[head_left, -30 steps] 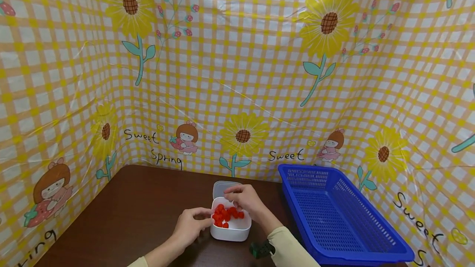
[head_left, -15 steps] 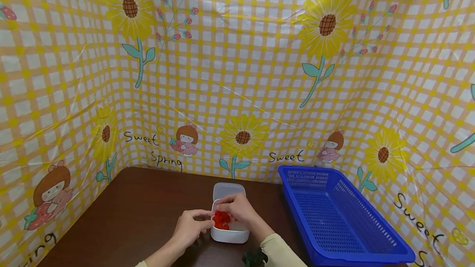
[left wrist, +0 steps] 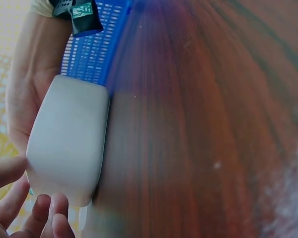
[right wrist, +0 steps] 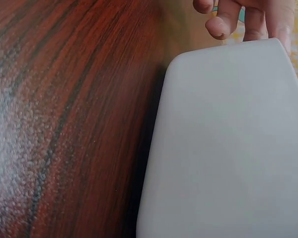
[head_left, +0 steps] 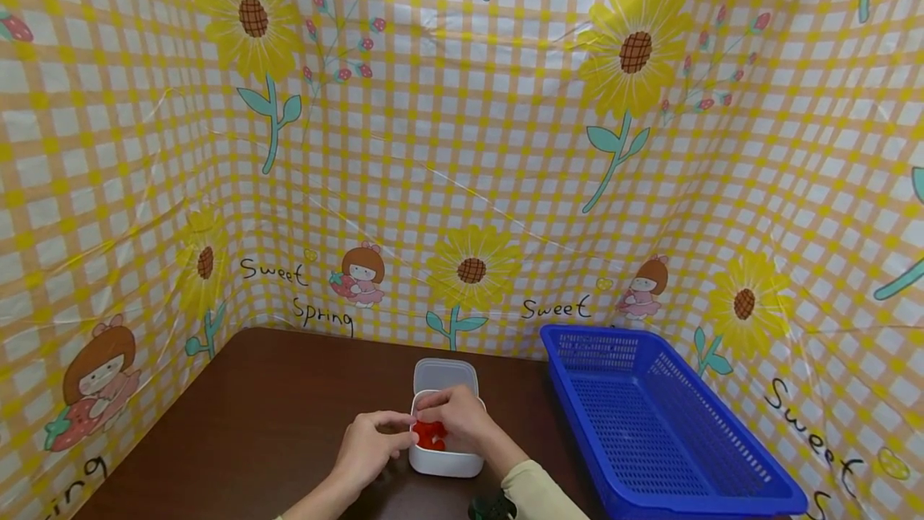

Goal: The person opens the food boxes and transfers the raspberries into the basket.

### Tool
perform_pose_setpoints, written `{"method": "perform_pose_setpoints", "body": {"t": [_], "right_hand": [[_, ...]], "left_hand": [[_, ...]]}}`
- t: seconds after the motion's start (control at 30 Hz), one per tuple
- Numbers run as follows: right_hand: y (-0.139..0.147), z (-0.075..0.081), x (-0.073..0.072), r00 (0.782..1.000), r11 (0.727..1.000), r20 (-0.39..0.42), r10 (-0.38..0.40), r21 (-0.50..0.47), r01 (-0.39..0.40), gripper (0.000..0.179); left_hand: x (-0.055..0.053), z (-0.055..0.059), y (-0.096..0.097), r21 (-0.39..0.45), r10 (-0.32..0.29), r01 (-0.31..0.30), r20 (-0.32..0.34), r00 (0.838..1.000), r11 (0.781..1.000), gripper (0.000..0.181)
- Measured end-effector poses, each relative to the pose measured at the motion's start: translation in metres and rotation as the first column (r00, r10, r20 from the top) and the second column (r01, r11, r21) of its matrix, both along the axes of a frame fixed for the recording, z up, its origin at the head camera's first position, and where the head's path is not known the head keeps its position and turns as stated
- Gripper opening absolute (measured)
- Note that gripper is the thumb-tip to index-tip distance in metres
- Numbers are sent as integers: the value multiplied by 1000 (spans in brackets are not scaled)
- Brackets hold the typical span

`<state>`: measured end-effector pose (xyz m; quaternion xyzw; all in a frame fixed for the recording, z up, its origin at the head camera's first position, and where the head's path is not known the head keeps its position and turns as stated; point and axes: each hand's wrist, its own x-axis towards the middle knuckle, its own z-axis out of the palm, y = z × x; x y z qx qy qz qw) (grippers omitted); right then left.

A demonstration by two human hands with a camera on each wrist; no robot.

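A white rounded box (head_left: 447, 465) stands on the table with small, soft-looking red balls (head_left: 431, 433) heaped at its left end. My left hand (head_left: 364, 448) holds that left end, its thumb and index fingertips at the rim. In the left wrist view several fingertips (left wrist: 59, 204) meet the box's outer wall. My right hand (head_left: 462, 417) reaches over the box from the right, its fingers bent down over the red balls. The box wall hides my right fingertips in the right wrist view, so I cannot tell whether they grip a ball.
A pale translucent lid (head_left: 446, 373) lies just behind the box. The blue perforated basket (head_left: 650, 424) stands on the right of the dark wooden table (head_left: 289, 392). Yellow checked cloth (head_left: 404, 183) with sunflowers encloses the back and sides.
My right hand has moved left and down into the box, covering the red balls that showed on its right side. My left hand stays at the box's left end.
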<state>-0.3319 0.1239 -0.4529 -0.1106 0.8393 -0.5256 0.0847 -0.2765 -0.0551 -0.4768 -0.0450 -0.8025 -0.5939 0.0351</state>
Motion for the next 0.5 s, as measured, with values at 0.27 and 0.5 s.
{"method": "perform_pose_setpoints", "body": {"t": [0.27, 0.5], "right_hand": [[-2, -1, 0, 999, 1000, 40, -2, 12, 1, 15], [-2, -3, -2, 997, 1000, 77, 6, -12, -6, 16]], "left_hand": [[0, -1, 1, -85, 20, -25, -50, 999, 996, 22], [0, 0, 2, -69, 24, -27, -45, 999, 997, 21]]}}
